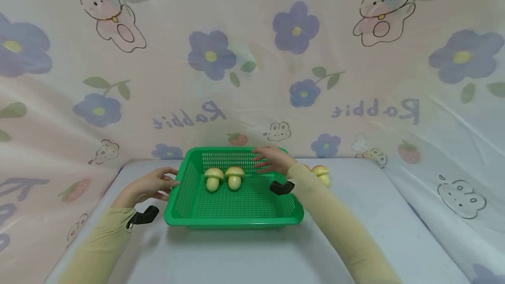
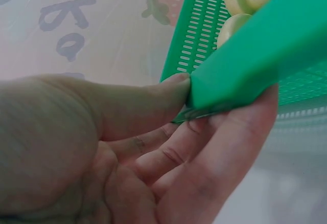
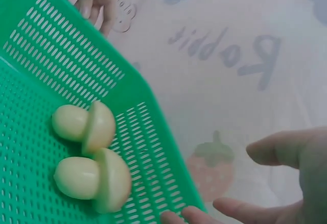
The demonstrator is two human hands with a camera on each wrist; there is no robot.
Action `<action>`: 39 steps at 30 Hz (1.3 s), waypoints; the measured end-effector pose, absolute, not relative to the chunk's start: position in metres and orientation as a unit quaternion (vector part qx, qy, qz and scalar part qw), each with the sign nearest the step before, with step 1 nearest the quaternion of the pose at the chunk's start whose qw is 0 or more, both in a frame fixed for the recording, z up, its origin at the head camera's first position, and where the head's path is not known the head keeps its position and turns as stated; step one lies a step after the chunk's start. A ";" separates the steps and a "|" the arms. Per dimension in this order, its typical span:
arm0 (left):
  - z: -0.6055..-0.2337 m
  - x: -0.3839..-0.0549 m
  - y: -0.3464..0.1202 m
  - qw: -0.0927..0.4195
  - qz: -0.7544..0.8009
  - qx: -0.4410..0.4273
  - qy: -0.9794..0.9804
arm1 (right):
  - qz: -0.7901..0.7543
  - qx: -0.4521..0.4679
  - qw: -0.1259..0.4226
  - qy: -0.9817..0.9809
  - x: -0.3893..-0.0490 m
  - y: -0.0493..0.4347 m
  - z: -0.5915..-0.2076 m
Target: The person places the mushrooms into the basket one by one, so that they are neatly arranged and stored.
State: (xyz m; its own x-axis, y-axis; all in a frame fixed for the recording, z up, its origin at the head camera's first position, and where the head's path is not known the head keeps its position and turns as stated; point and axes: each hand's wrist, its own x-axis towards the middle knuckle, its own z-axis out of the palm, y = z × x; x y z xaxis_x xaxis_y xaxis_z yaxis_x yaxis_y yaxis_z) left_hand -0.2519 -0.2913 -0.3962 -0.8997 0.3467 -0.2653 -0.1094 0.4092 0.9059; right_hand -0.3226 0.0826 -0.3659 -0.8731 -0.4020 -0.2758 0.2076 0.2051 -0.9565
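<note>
A green plastic basket (image 1: 232, 221) with slotted walls sits on the table. My left hand (image 1: 151, 184) grips its left rim, thumb on one side and fingers curled beneath, as the left wrist view shows up close. Two mushrooms (image 1: 213, 179) (image 1: 234, 179), pale with rounded tan caps, lie side by side in the basket toward its back left. Over the basket's back right part hovers my right hand (image 1: 275, 160), fingers spread and holding nothing. In the right wrist view its thumb and fingers (image 3: 250, 211) stand apart near the basket's rim.
More mushrooms (image 1: 321, 173) lie on the table right of the basket, partly hidden behind the right forearm. A white table (image 1: 221, 257) carries everything. Behind it hangs a cloth (image 1: 252, 78) printed with rabbits and purple flowers.
</note>
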 end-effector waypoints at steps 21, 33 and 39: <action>-0.397 -0.253 -0.294 0.216 0.544 0.078 0.807 | -0.661 -0.097 0.202 0.717 -0.303 0.178 -0.339; -0.395 -0.257 -0.296 0.216 0.536 0.073 0.812 | -0.661 -0.058 0.183 0.725 -0.299 0.230 -0.342; -0.396 -0.256 -0.295 0.220 0.542 0.067 0.809 | -0.660 -0.041 0.178 0.728 -0.295 0.250 -0.353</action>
State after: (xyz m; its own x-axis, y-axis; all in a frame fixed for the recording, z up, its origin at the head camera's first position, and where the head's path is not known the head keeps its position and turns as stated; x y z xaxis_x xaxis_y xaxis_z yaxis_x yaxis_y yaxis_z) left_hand -0.2557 -0.2951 -0.3964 -0.8944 0.3469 -0.2823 -0.1290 0.4044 0.9054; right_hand -0.2954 0.2502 -0.3530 -0.9334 -0.2947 -0.2046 0.1747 0.1246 -0.9767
